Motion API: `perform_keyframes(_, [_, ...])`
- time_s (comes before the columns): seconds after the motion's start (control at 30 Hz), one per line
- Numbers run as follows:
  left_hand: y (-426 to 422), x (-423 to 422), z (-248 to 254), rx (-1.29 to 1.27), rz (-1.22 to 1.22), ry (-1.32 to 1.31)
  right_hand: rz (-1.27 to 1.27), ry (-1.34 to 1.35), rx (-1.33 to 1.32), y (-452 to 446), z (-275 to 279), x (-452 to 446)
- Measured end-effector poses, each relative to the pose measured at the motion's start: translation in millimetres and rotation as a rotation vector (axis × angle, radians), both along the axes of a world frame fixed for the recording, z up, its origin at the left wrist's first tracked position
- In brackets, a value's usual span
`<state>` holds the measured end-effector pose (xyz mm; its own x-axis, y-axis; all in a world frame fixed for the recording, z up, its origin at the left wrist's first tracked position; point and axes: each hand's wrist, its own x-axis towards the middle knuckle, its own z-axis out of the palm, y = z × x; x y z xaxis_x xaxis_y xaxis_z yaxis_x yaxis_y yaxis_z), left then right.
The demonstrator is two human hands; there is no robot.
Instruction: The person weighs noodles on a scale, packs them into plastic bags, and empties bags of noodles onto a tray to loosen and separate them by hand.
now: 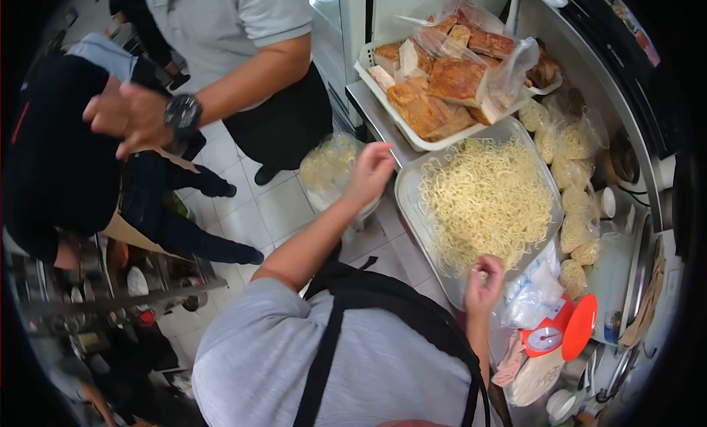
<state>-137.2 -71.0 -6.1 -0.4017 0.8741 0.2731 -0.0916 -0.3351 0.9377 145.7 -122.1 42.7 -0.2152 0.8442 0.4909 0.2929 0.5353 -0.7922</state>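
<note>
A heap of pale yellow noodles (490,199) lies in a large metal tray (409,199) in front of me. My left hand (372,173) is raised just left of the tray's edge, its fingers loosely bent and nothing visible in them. Beneath and left of it is a clear plastic bag (324,166) with pale yellowish contents. My right hand (484,283) is at the near edge of the noodles, thumb and fingers curled together; whatever they pinch, if anything, is too small to make out.
Beyond the tray, a white crate (427,143) holds browned meat slabs (456,81). Bagged noodles (574,143) line the right side, near a red scale (545,339) and a white plastic bag (534,287). A co-worker (221,51) stands at the left, arm extended; another person (66,154) stands further left.
</note>
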Motion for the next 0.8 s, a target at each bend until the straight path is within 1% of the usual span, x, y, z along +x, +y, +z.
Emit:
perform_keyframes(0.07, [-11, -66, -36, -0.256, 0.062, 0.034, 0.144, 0.062, -0.19, 1, -17, -59])
perform_keyframes(0.13, [-21, -124, -90, -0.519, 0.154, 0.177, 0.295, 0.041, -0.408, 2, -36, -117])
perform_keyframes(0.17, [-28, -147, -113, -0.598, 0.166, 0.244, 0.377, 0.005, -0.504, 5, -49, -144])
perform_keyframes(0.23, [-37, -170, -141, -0.789, 0.162, 0.394, 0.48, 0.057, -0.798, 9, -77, -192])
perform_keyframes(0.3, [-42, -183, -158, -1.005, 0.123, 0.561, 0.48, 0.094, -0.891, 12, -132, -230])
perform_keyframes(0.4, [-31, -173, -180, -1.187, 0.077, 0.827, 0.41, 0.066, -0.958, 29, -211, -276])
perform_keyframes(0.43, [-24, -170, -186, -1.243, 0.071, 0.828, 0.377, 0.044, -0.969, 38, -231, -291])
perform_keyframes(0.53, [-11, -160, -217, -1.412, 0.083, 0.81, 0.264, -0.288, -0.893, 56, -284, -320])
perform_keyframes(0.63, [-4, -169, -251, -1.462, 0.275, 0.834, 0.193, -0.437, -0.686, 68, -336, -337])
perform_keyframes(0.73, [-2, -193, -272, -1.428, 0.436, 0.747, 0.213, -0.568, -0.787, 82, -367, -344])
perform_keyframes(0.77, [-5, -208, -288, -1.248, 0.407, 0.683, 0.22, -0.624, -0.817, 86, -373, -347])
perform_keyframes(0.8, [-11, -228, -311, -1.066, 0.377, 0.617, 0.215, -0.648, -0.865, 86, -392, -351])
